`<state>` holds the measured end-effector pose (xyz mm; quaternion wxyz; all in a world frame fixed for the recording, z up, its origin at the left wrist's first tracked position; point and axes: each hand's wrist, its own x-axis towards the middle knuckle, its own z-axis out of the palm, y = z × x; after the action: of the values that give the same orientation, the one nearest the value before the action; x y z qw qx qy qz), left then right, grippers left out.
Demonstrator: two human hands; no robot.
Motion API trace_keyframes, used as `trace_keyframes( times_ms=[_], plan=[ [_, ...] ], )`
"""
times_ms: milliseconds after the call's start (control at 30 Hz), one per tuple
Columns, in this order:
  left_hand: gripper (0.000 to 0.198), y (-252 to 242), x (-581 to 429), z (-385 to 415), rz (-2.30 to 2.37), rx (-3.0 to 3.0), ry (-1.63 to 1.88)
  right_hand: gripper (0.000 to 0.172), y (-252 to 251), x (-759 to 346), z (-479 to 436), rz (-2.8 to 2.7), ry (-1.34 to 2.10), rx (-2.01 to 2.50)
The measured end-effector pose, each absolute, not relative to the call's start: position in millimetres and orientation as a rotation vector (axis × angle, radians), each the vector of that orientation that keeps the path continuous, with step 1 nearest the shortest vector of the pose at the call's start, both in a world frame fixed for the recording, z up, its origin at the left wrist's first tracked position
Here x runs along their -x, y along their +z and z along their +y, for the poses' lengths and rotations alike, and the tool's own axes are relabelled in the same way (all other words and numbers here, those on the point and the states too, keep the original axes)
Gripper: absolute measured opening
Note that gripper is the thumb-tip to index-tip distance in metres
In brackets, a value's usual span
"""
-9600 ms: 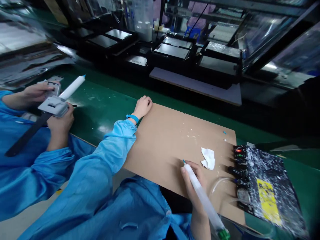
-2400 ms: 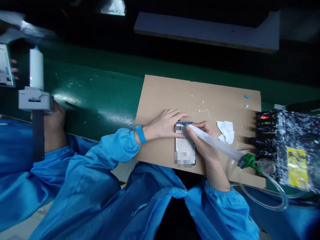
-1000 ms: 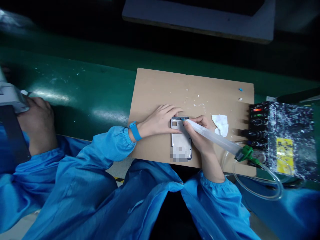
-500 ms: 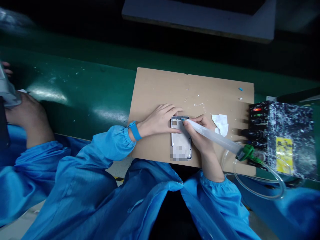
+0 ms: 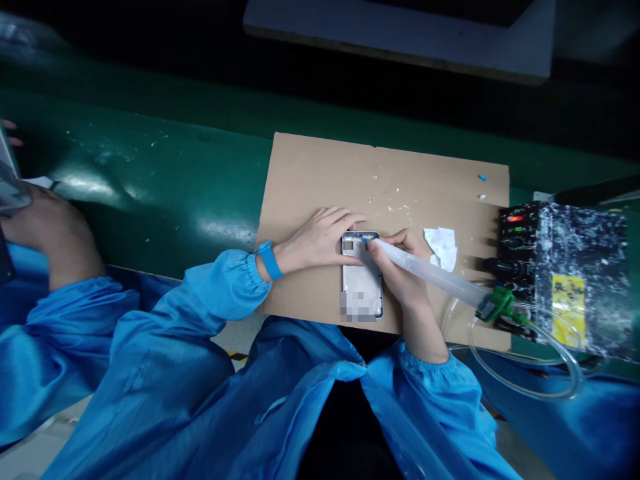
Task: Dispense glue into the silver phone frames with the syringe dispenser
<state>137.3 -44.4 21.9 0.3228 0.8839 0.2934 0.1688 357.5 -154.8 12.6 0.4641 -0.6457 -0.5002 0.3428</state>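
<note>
A silver phone frame (image 5: 364, 280) with a dark rim lies on a sheet of cardboard (image 5: 315, 180). My left hand (image 5: 326, 239) steadies its upper left part, thumb across the left edge and fingers curving around the top corner. In my right hand (image 5: 403, 270) is a translucent glue-dispensing syringe (image 5: 437, 277), gripped near its blue tip like a pen. That tip points at the top end of the frame, close to the small cut-outs. A green cap (image 5: 495, 303) on the syringe's back end joins a clear air hose (image 5: 555, 353). Whether glue comes out is too small to tell.
On the right stands a smeared black dispenser box (image 5: 575, 247) with lit displays. Torn white paper (image 5: 441, 248) and a small blue piece (image 5: 481, 177) lie on the cardboard. At far left, a co-worker's hand (image 5: 55, 227) holds a grey object. A shelf (image 5: 400, 40) overhangs the back.
The syringe's back end has shifted slightly right, while its tip stays at the frame's top. My left hand and the frame hold still. The co-worker's hand has moved a little left.
</note>
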Motion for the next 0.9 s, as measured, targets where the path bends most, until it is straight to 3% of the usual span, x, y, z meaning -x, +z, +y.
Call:
trace_keyframes(
  times_ms=[900],
  plan=[
    [0.077, 18.6, -137.2, -45.0, 0.763, -2.314, 0.48, 0.037, 13.2, -359.1, -155.0, -1.24, 0.875, 1.625]
  ],
)
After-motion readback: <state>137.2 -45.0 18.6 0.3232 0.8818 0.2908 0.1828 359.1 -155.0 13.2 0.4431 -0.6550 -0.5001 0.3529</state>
